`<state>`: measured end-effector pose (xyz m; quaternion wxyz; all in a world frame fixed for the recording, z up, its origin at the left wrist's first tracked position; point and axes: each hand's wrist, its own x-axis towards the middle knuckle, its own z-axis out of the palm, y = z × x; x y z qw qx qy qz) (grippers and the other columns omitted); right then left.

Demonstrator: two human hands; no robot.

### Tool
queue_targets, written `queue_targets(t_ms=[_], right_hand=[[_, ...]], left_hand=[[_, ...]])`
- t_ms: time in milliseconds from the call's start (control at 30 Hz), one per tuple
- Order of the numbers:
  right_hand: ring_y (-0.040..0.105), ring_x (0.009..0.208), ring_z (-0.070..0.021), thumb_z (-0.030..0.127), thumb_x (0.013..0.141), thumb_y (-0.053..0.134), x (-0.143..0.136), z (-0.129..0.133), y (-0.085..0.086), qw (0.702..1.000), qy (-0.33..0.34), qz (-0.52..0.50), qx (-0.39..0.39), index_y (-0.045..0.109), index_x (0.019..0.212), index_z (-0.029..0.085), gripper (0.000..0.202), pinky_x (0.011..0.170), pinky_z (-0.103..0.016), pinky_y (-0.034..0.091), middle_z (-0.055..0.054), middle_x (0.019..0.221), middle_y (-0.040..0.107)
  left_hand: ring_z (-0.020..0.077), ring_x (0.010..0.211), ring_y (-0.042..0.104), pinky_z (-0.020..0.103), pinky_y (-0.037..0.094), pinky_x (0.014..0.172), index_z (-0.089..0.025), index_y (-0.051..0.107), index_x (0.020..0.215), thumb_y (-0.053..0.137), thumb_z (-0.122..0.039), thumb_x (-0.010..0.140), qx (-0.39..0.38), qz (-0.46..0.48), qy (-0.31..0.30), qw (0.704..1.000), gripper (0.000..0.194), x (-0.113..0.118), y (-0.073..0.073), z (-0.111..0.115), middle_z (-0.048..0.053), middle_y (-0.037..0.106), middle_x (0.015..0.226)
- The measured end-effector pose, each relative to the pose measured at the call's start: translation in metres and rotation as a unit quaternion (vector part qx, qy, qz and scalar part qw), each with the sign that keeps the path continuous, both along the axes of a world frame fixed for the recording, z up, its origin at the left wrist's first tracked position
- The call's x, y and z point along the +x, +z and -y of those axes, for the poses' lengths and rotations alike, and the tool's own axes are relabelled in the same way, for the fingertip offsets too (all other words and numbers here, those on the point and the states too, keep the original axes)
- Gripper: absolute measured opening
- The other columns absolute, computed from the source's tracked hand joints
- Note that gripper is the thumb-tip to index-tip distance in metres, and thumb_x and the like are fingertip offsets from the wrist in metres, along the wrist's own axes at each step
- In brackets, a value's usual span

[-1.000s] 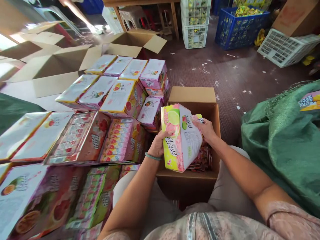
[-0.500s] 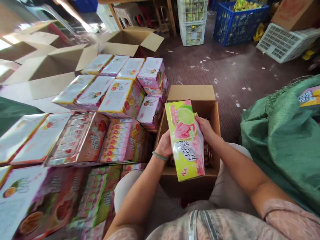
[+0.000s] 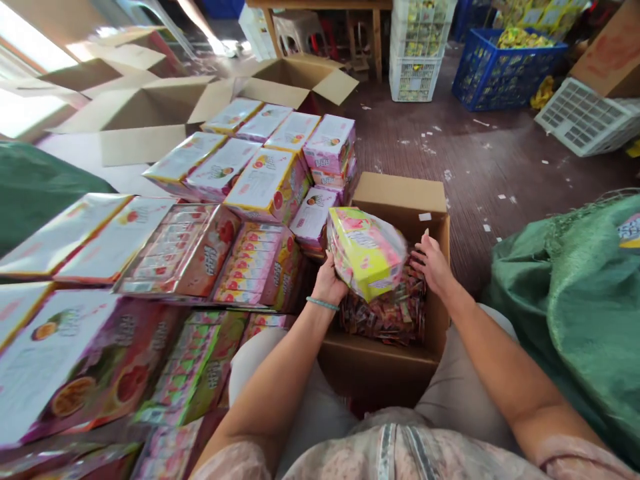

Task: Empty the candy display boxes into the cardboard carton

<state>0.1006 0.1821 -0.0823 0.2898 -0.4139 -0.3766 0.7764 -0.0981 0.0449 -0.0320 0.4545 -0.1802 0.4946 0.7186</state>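
Note:
A yellow-green and pink fruit-print box [image 3: 367,257] is tilted over an open cardboard carton [image 3: 400,193] between my knees. My left hand [image 3: 330,283] wears a beaded bracelet and grips the box at its lower left side. Just right of the box, my right hand [image 3: 434,263] has its fingers spread and holds nothing. Many small red-brown packets [image 3: 385,317] lie inside the carton. The box's right end is smeared by motion.
Stacked fruit-print boxes [image 3: 265,183] fill the left side, some with open tops. Behind them stand open cartons [image 3: 150,107]. A green sack [image 3: 590,293] lies at the right. White crates [image 3: 415,77] and a blue crate [image 3: 500,73] stand farther back.
The fruit-print box has turned from upright to tilted over the carton. My right hand has let go of it and moved right. The view has shifted, and the packets now show more.

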Motion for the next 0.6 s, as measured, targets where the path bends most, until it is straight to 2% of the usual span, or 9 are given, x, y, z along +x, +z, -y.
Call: queue_targets(t_ms=[67,133,167,233,300,367,433,500,600], right_hand=[[0.064,0.131,-0.0271,0.072,0.061,0.094,-0.002,0.02,0.009,0.996,0.066,-0.032,0.05,0.059,0.139,0.032,0.095,0.101,-0.037,0.059,-0.008,0.144,0.066],[0.056,0.143,-0.0295,0.061,0.052,0.102,-0.006,0.039,0.018,0.988,0.113,-0.066,0.082,0.045,0.153,0.03,0.12,0.117,-0.043,0.052,-0.011,0.156,0.056],[0.055,0.144,-0.0296,0.057,0.051,0.103,-0.009,0.046,0.021,0.987,0.114,-0.07,0.087,0.039,0.156,0.029,0.126,0.121,-0.044,0.049,-0.012,0.158,0.054],[0.055,0.144,-0.0282,0.051,0.057,0.1,-0.012,0.051,0.027,0.992,0.068,-0.055,0.094,0.032,0.157,0.029,0.123,0.125,-0.045,0.045,-0.012,0.157,0.053],[0.059,0.138,-0.0268,0.048,0.065,0.095,-0.011,0.044,0.032,0.994,0.005,-0.041,0.103,0.031,0.155,0.03,0.112,0.124,-0.045,0.046,-0.01,0.154,0.055],[0.062,0.132,-0.0263,0.047,0.07,0.089,-0.003,0.029,0.037,0.992,-0.023,-0.049,0.111,0.036,0.152,0.032,0.099,0.123,-0.046,0.048,-0.007,0.147,0.058],[0.063,0.13,-0.0269,0.045,0.07,0.087,0.007,0.013,0.044,0.99,-0.001,-0.074,0.119,0.043,0.149,0.034,0.091,0.122,-0.047,0.049,-0.004,0.144,0.061],[0.062,0.132,-0.0277,0.042,0.068,0.088,0.017,0.001,0.051,0.986,0.046,-0.092,0.128,0.047,0.149,0.036,0.091,0.122,-0.047,0.049,-0.003,0.145,0.061],[0.061,0.135,-0.0289,0.046,0.071,0.089,0.025,-0.007,0.059,0.985,0.066,-0.068,0.142,0.048,0.154,0.037,0.093,0.123,-0.048,0.049,-0.003,0.143,0.064]], left_hand=[[0.0268,0.098,0.082,0.045,0.064,0.101,-0.017,0.065,0.146,0.042,-0.041,0.113,0.021,-0.007,0.03,0.999,0.047,0.007,0.0,-0.006,0.01,0.085,0.103],[0.026,0.101,0.081,0.045,0.063,0.104,-0.019,0.066,0.145,0.044,-0.042,0.113,0.04,-0.011,0.028,0.999,0.046,0.014,-0.001,-0.01,0.01,0.085,0.107],[0.0259,0.102,0.081,0.044,0.062,0.105,-0.019,0.067,0.143,0.046,-0.042,0.112,0.048,-0.014,0.016,0.999,0.044,0.018,-0.002,-0.011,0.01,0.084,0.109],[0.0251,0.101,0.08,0.042,0.062,0.104,-0.019,0.069,0.137,0.054,-0.041,0.109,0.065,-0.03,-0.022,0.997,0.039,0.019,-0.002,-0.007,0.009,0.084,0.11],[0.0236,0.092,0.08,0.038,0.064,0.095,-0.02,0.072,0.127,0.061,-0.046,0.106,0.061,-0.056,-0.07,0.994,0.036,0.01,0.002,0.0,0.008,0.084,0.104],[0.0224,0.076,0.078,0.035,0.065,0.081,-0.02,0.074,0.114,0.06,-0.063,0.102,0.018,-0.093,-0.092,0.991,0.046,-0.008,0.009,0.007,0.007,0.081,0.088],[0.022,0.068,0.075,0.034,0.065,0.074,-0.02,0.074,0.106,0.052,-0.08,0.098,-0.027,-0.137,-0.07,0.988,0.064,-0.026,0.02,0.011,0.004,0.075,0.074],[0.0239,0.079,0.078,0.036,0.065,0.081,-0.021,0.074,0.111,0.051,-0.085,0.095,-0.016,-0.175,-0.048,0.983,0.07,-0.032,0.031,0.008,0.005,0.076,0.078],[0.0304,0.118,0.076,0.041,0.061,0.103,-0.022,0.073,0.129,0.059,-0.08,0.094,0.068,-0.186,-0.109,0.974,0.069,-0.019,0.043,0.0,0.01,0.082,0.113]])
